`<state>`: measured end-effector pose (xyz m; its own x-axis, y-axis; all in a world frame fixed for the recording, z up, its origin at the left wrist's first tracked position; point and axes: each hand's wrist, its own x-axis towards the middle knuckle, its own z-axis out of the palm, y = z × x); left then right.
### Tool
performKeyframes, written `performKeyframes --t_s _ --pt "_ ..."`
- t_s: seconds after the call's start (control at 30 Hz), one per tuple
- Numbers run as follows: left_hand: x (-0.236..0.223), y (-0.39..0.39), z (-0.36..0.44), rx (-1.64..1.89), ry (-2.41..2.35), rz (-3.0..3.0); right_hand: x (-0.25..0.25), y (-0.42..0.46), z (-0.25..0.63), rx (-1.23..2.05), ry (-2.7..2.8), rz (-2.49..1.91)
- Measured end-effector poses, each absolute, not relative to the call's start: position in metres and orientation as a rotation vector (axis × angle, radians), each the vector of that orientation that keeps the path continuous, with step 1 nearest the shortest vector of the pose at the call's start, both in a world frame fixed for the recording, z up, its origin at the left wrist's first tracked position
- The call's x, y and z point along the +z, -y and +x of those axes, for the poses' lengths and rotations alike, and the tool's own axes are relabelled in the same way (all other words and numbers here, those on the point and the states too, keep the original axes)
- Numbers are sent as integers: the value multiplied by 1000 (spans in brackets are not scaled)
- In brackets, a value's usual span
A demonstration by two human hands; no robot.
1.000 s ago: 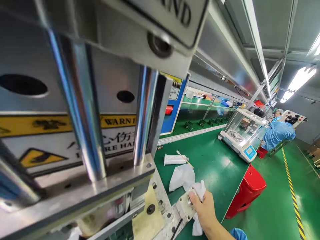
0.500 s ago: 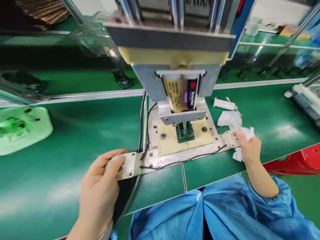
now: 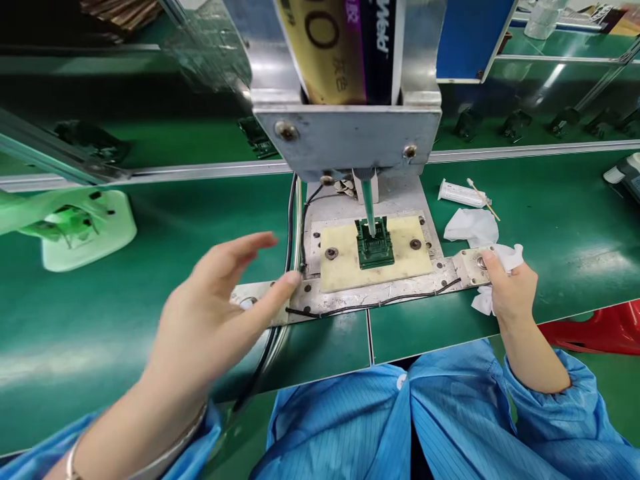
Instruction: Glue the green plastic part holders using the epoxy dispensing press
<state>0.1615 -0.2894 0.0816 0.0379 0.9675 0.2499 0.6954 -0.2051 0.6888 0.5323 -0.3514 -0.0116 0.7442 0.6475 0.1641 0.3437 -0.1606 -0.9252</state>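
My left hand [image 3: 215,307] hovers over the left button plate [image 3: 253,297] of a metal dispensing fixture [image 3: 350,293], fingers spread and holding nothing. My right hand [image 3: 507,290] rests at the right button plate [image 3: 473,263], fingers curled on a crumpled white wipe [image 3: 510,257], thumb by the button. A green part [image 3: 374,243] sits on the cream pad [image 3: 345,263] under the green dispensing nozzle [image 3: 369,210]. Above it hangs a glue cartridge [image 3: 345,47] in a metal bracket.
A white syringe tube [image 3: 463,193] with a swab and another white wipe [image 3: 470,225] lie right of the fixture. Black cables [image 3: 295,220] run along its left side. A pale green tray [image 3: 85,230] sits far left. A red bin [image 3: 600,330] stands beyond the table edge.
My left hand has lifted off the left button plate and opened. The view has moved closer and lower under the dispenser. My right hand stays on the wipe at the right plate.
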Motion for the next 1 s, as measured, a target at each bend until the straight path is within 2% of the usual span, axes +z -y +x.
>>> performKeyframes --t_s 0.2,0.37,0.7,0.83,0.93,1.0 --pt "77 239 211 654 -1209 1829 -8 350 529 340 775 -1756" --pt "73 225 236 607 -1018 1659 -9 351 528 382 773 -1743" --pt "99 248 234 439 -1122 1315 -14 345 531 375 778 -1712" --pt "104 272 226 415 -1042 1264 -5 359 524 146 802 -1747" --pt "110 295 220 442 -955 1387 26 386 502 -128 1115 -1710" --pt "113 309 218 497 -891 1525 53 402 482 -97 1541 -1467"
